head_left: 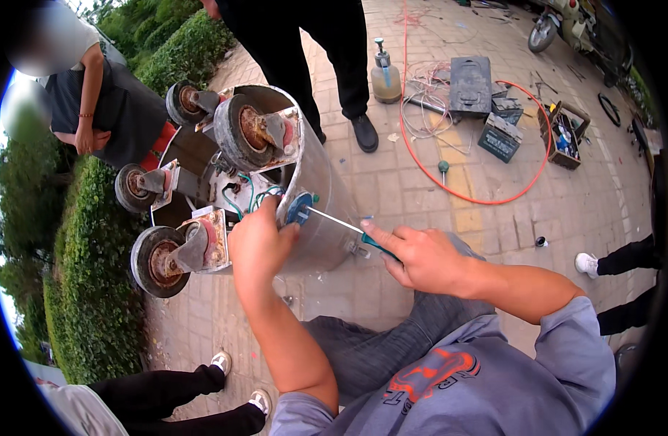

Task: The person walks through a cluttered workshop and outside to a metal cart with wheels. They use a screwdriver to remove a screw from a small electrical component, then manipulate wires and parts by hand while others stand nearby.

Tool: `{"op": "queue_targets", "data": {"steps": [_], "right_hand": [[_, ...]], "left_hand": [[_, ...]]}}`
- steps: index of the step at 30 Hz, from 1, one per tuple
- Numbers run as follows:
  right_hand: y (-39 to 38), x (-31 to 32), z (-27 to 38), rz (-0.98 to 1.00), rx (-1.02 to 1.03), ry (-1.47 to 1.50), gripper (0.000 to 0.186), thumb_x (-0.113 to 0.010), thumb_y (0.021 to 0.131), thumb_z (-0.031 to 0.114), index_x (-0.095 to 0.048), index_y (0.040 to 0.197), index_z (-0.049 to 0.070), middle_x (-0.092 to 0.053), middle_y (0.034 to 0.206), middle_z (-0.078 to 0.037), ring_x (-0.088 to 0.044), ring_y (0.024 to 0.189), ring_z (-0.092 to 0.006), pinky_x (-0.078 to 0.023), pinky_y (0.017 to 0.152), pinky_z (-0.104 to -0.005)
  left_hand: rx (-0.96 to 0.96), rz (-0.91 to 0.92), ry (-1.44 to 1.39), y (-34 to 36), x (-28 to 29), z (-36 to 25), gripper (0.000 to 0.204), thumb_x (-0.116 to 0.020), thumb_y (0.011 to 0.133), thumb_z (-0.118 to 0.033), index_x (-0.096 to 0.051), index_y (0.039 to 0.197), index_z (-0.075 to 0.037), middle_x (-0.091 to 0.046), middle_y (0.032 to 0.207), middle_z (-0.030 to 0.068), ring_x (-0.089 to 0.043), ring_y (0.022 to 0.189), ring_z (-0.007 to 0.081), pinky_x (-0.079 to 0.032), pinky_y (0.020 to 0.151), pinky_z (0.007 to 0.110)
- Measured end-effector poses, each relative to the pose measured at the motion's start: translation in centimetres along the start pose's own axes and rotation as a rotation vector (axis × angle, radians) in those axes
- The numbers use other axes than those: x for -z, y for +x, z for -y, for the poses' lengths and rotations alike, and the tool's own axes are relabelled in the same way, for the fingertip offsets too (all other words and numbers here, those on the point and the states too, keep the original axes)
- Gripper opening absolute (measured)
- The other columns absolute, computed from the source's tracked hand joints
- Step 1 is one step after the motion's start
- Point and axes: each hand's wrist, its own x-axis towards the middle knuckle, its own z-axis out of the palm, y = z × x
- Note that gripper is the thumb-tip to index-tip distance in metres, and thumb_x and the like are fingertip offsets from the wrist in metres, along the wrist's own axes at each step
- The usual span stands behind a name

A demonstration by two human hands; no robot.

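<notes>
A metal drum (pixel 323 182) lies on its side, its open end with rusty caster wheels (pixel 243 133) facing left. On its outer wall near the rim sits a blue round fitting (pixel 300 208). My left hand (pixel 260 243) is closed at the rim, thumb at the fitting's lower edge; its other fingers go inside the rim, partly hidden. Held in my right hand (pixel 428 261) is a screwdriver (pixel 335 219) with a teal handle, its shaft reaching to the fitting. Green wires (pixel 248 190) run inside the drum, close to my left fingers.
One person in black trousers (pixel 341 58) stands just beyond the drum; others are at left, lower left and right. Farther off on the paving are a spray bottle (pixel 385 76), a dark case (pixel 471 86), batteries (pixel 501 136), a toolbox (pixel 564 138) and an orange hose (pixel 487 200).
</notes>
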Motion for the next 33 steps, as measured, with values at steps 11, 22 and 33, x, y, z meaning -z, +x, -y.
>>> {"op": "queue_targets", "data": {"steps": [11,22,33], "right_hand": [[-0.1,0.0,0.3,0.001,0.017,-0.37,0.052,-0.056,0.094,0.018,-0.042,0.143,0.014,-0.058,0.081,-0.005,-0.054,0.052,-0.0145,-0.041,0.042,-0.0326],[-0.4,-0.8,0.3,0.036,-0.443,0.563,0.049,-0.063,0.091,0.018,-0.049,0.138,0.01,-0.059,0.082,-0.006,-0.052,0.052,-0.0137,-0.043,0.044,-0.0329],[-1.2,-0.3,-1.0,0.115,-0.569,1.337,0.049,-0.066,0.087,0.015,-0.053,0.134,0.008,-0.057,0.08,-0.011,-0.054,0.056,-0.0169,-0.046,0.05,-0.0338]], "left_hand": [[-0.012,-0.011,-0.016,-0.1,0.0,0.1,0.042,-0.074,0.068,-0.017,-0.062,0.106,-0.002,-0.067,0.081,0.0213,-0.064,0.082,0.0402,-0.048,0.07,0.046],[-0.009,-0.014,-0.011,0.0,-0.2,0.3,0.039,-0.072,0.068,-0.016,-0.063,0.105,-0.004,-0.068,0.075,0.0167,-0.065,0.078,0.0376,-0.048,0.07,0.044],[-0.005,-0.005,-0.015,0.0,-0.1,0.4,0.038,-0.072,0.069,-0.017,-0.063,0.105,-0.006,-0.067,0.075,0.0186,-0.064,0.077,0.039,-0.048,0.069,0.046]]}}
